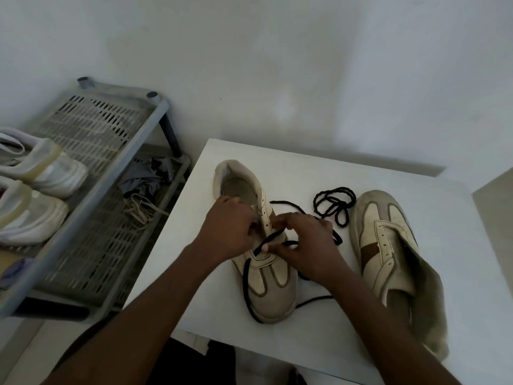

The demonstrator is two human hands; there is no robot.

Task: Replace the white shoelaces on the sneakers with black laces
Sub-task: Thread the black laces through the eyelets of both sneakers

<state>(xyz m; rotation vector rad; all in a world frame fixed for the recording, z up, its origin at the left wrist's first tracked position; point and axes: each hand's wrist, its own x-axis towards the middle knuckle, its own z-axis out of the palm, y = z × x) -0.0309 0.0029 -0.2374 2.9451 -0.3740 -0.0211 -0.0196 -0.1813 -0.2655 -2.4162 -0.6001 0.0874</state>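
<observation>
- We see the sneaker (266,279) being laced lying on the white table (305,168), toe toward us.
- The left hand (230,229) sits over its eyelet rows, fingers curled and gripping the edge of the opening.
- The right hand (302,240), just right of those eyelets, pinches the black lace (245,284) between thumb and fingers.
- That lace passes through the lowest eyelets; one end trails down the sneaker's left side, and the other runs under the right wrist.
- Right of this sneaker lies the second sneaker (385,245), unlaced, with a spare black lace (333,204) coiled between the two.
- Left of the sneaker, off the table, a grey rack (91,151) holds white laces (141,212) on its lower shelf.
</observation>
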